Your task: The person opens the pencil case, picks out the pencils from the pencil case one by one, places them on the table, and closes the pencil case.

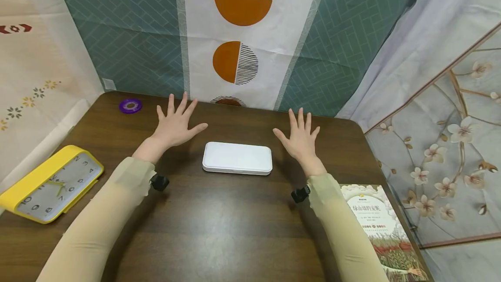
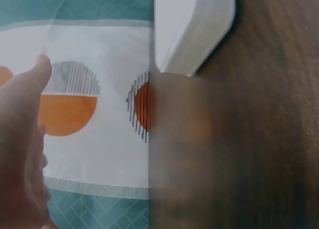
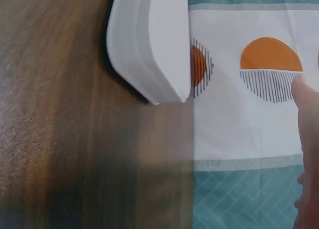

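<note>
white case (image 1: 237,158) lies flat with its lid down on the brown table (image 1: 219,229), near the middle, its long side running left to right. it sits between two hands, and neither touches it. the left hand (image 1: 175,124) is to its left and a little farther back, fingers straight and spread wide, thumb stretched out to the side; it holds nothing. the right hand (image 1: 301,139) is on the other side in much the same pose, fingers wide apart, thumb pointing inward, and it holds nothing either. whether the palms rest on the wood or hover over it, i cannot tell. each wrist view shows one rounded end of the case at the top and only part of the hand at the edge.

small black devices (image 1: 159,182) sit at both wrists, by the pale sleeves (image 1: 99,221). a purple ring (image 1: 124,106) lies near the back left corner, left of the left hand. a yellow clock (image 1: 52,184) stands at the left, beside that forearm. on the right a book (image 1: 387,234) lies cover up, partly hidden by the right sleeve. behind the table hangs a green cloth (image 1: 129,25) with a white band of orange and striped circles.
</note>
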{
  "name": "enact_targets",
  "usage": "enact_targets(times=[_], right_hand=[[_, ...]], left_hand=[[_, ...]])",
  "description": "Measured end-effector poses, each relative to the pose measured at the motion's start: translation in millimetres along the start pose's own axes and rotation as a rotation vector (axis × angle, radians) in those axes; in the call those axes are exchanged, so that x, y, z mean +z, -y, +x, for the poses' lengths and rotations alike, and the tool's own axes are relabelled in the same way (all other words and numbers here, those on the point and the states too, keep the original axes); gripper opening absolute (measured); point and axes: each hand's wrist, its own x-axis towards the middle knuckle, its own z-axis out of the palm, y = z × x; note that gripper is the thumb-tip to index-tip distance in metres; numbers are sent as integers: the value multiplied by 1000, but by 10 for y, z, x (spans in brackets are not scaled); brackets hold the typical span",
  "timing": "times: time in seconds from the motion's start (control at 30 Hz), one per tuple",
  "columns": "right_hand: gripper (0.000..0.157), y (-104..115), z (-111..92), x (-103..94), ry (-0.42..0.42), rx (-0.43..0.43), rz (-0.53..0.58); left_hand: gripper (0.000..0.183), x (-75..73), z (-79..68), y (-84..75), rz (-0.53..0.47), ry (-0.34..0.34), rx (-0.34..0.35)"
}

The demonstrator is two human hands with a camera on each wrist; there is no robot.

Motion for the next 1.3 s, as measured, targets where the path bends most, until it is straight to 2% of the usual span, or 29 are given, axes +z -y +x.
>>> enact_targets(times=[0.1, 0.33, 0.53, 0.7, 0.8, 0.87, 1.1, 1.3], right_hand=[[99, 7, 8, -24, 12, -3, 47], [100, -24, -14, 1, 57, -11, 279], [92, -145, -54, 133, 92, -56, 470], [87, -223, -100, 250, 118, -61, 608], [94, -228, -144, 273, 153, -69, 692], [96, -251, -168, 306, 168, -89, 766], [133, -350, -240, 490, 219, -179, 991], [140, -372, -302, 587, 283, -231, 1053]], left_hand=[[93, -35, 7, 5, -40, 27, 16], [93, -82, 15, 27, -230, 99, 42], [84, -20, -12, 109, -519, 191, 123], [78, 83, -69, 187, -736, 266, 126], [78, 159, -94, 230, -833, 283, 135], [79, 211, -103, 248, -870, 292, 157], [85, 406, -123, 258, -984, 325, 228], [105, 520, -143, 251, -943, 336, 275]])
